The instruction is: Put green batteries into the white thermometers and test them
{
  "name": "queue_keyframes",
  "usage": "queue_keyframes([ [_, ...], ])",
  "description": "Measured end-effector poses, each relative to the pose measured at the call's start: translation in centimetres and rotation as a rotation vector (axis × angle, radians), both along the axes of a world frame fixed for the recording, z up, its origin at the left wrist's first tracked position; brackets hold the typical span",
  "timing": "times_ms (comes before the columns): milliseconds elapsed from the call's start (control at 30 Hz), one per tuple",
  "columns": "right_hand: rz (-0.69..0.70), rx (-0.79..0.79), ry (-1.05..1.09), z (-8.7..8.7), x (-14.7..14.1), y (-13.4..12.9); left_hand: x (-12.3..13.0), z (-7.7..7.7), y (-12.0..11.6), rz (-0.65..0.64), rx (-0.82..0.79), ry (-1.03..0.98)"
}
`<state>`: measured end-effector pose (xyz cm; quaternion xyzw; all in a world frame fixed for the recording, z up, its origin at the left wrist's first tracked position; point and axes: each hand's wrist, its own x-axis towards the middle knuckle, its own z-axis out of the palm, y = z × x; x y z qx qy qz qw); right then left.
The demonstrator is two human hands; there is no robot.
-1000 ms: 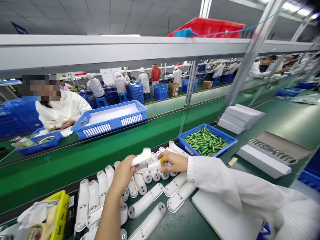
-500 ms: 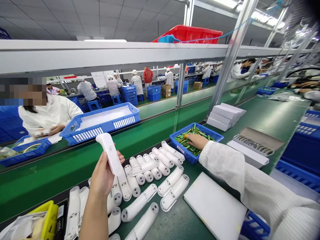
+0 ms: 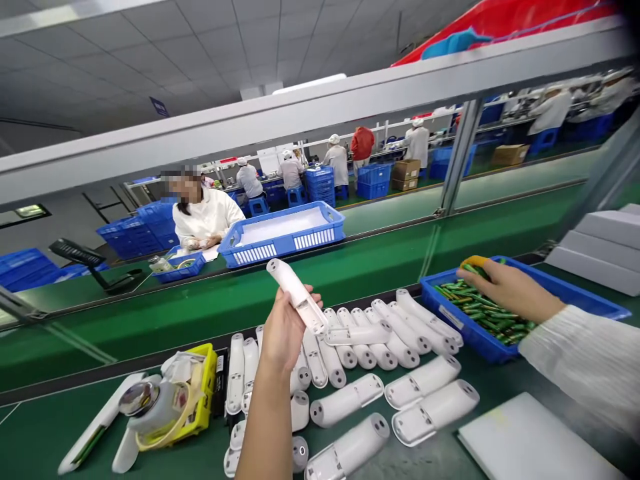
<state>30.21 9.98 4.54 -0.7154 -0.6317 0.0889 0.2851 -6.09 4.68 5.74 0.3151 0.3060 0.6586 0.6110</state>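
Note:
My left hand (image 3: 290, 327) is wrapped around a white curved handheld device (image 3: 299, 293), tilted, with the open battery compartment at its lower end facing me. Over the blue bin (image 3: 453, 320) of green batteries (image 3: 490, 317), my right hand (image 3: 510, 287) has its fingers curled around green batteries at the near-left part of the pile; how many is hidden. A yellow cover sits on one of its fingertips. Below and right of my left hand lie several similar white devices (image 3: 347, 400), many with open compartments.
A yellow basket (image 3: 207, 393) holding a bottle and bags stands at the left. White boxes (image 3: 600, 247) are stacked at the right, and a white foam slab (image 3: 540, 440) lies in front. Across the green belt are a blue tray (image 3: 283, 250) and a seated co-worker (image 3: 205, 217).
The view has swung left. My left hand has turned the white device, so its open battery compartment now shows. My right hand has risen slightly from the pile, with green batteries in its fingers.

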Motion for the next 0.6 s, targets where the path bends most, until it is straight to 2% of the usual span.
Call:
queue_keyframes([
  [33,0.102,-0.020,0.146,0.9,-1.4,-0.6,0.1,0.2,-0.2,-0.018,0.007,0.010],
  [100,0.407,-0.036,0.535,2.8,-4.8,-2.2,0.3,0.4,-0.5,-0.051,0.057,0.046],
  [200,0.655,-0.029,0.799,5.3,-10.2,-4.6,0.6,0.6,-0.8,-0.066,0.128,0.107],
  [267,0.700,0.017,0.912,5.9,-13.2,-5.7,0.7,0.7,-0.9,-0.042,0.147,0.157],
  [367,0.653,0.095,0.994,5.4,-15.9,-6.0,0.8,0.5,-0.8,0.002,0.162,0.204],
  [433,0.662,0.063,1.038,4.5,-16.8,-5.4,0.8,0.4,-0.7,0.028,0.170,0.206],
  [533,0.747,-0.085,1.105,3.5,-17.3,-4.4,1.0,0.2,-0.4,0.048,0.173,0.199],
  [600,0.710,-0.083,1.047,3.3,-17.4,-4.2,1.1,0.0,-0.2,0.060,0.172,0.203],
])
